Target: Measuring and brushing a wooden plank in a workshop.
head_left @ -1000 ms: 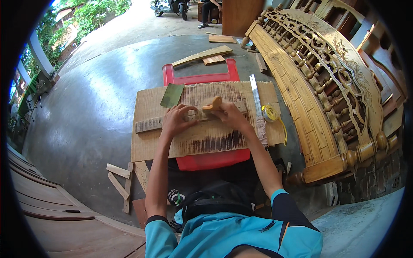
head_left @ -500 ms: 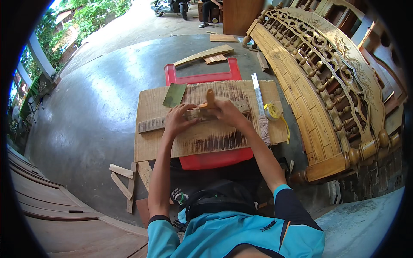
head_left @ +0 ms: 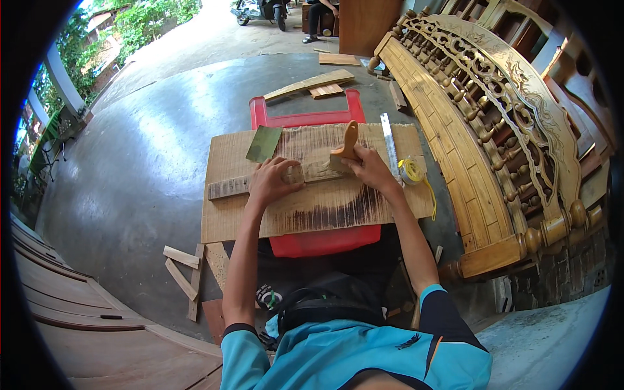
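Grey floor (head_left: 130,195) extends left of the work. A carved wooden frame (head_left: 481,123) bounds the right side, apart from the board (head_left: 237,221). A red stool (head_left: 325,242) shows beyond the board's near and far edges. The wooden strip (head_left: 227,187) lies across the board, left end just beside the edge, margin remaining nearside. Left hand (head_left: 270,182) spans the strip, fingers curved; grip cannot be determined. Right hand (head_left: 369,168) grasps an orange-handled tool (head_left: 350,140) over the strip. A ruler (head_left: 389,140) and tape measure (head_left: 411,170) sit toward the right edge.
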A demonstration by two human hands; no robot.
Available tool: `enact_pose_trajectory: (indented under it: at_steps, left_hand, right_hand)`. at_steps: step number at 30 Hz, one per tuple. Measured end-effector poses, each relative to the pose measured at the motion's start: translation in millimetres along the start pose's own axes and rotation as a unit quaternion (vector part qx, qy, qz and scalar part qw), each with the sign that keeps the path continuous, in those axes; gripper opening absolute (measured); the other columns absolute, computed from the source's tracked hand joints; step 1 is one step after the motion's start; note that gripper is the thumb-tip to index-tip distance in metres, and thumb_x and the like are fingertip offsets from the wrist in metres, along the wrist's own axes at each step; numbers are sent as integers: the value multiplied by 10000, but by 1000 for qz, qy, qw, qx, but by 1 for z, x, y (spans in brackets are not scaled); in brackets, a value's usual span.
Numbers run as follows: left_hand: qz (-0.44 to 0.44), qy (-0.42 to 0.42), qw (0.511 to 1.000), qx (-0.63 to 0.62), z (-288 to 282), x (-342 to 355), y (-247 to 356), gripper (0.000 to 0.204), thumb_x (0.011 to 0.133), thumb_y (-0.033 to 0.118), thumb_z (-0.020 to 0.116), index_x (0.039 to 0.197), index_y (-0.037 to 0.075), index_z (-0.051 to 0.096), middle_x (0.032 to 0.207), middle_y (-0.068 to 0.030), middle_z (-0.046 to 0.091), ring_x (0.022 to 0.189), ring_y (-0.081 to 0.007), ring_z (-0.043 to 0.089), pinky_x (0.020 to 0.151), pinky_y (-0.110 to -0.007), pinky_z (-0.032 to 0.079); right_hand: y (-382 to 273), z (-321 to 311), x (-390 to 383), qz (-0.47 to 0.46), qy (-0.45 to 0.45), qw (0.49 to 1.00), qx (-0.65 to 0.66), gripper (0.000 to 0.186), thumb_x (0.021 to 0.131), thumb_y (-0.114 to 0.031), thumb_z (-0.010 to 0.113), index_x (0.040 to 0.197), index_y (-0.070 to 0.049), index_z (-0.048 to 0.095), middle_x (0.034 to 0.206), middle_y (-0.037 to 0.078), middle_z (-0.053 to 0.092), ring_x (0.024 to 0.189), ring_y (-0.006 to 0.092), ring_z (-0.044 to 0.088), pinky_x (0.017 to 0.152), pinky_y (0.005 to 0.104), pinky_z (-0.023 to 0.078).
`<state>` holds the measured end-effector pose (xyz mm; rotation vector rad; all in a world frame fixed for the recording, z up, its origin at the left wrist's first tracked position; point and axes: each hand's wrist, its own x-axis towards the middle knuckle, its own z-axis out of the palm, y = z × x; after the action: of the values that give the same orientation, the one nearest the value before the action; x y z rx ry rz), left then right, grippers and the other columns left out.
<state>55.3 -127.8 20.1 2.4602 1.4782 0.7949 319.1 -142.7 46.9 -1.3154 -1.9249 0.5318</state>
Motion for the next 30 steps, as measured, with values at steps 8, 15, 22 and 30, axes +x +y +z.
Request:
enact_pose_trajectory:
  at_steps: [8, 15, 22, 30]
  left_hand:
    - [-6, -20, 1000, -1, 1, 3, -2, 508, 624, 398, 778, 1085, 220, 660, 1069, -1, 624, 1065, -226, 556, 940, -377, 392]
    - [-6, -1, 1000, 5, 5, 2, -3, 533, 612, 388, 780, 1093, 191, 659, 1075, -10, 621, 1065, -238, 554, 934, -388, 400]
    - [-4, -7, 1000, 20, 4, 2, -6, 538, 605, 410, 782, 1078, 184, 664, 1068, -11, 622, 1038, -238, 564, 915, -384, 408]
    - [0, 11, 1000, 12, 7, 1, -8, 517, 606, 431, 783, 1070, 232, 667, 1033, -6, 623, 1030, -227, 570, 906, -373, 401]
  right_hand:
    - [-5, 11, 10, -12, 7, 1000, -5, 253, 834, -133, 643, 1016, 37, 597, 884, 188, 669, 820, 267, 660, 743, 352, 486]
    - [-34, 53, 14, -88, -31, 996, 9, 295, 822, -150, 655, 1078, -11, 607, 891, 209, 652, 844, 331, 651, 739, 367, 489]
    - [-40, 57, 18, -72, 4, 989, 131, 245, 847, -97, 629, 1082, -27, 620, 891, 194, 667, 798, 294, 665, 713, 357, 499]
    - [-38, 48, 11, -39, 74, 994, 75, 299, 870, -98, 609, 1163, -46, 593, 923, 173, 673, 825, 275, 668, 717, 351, 504]
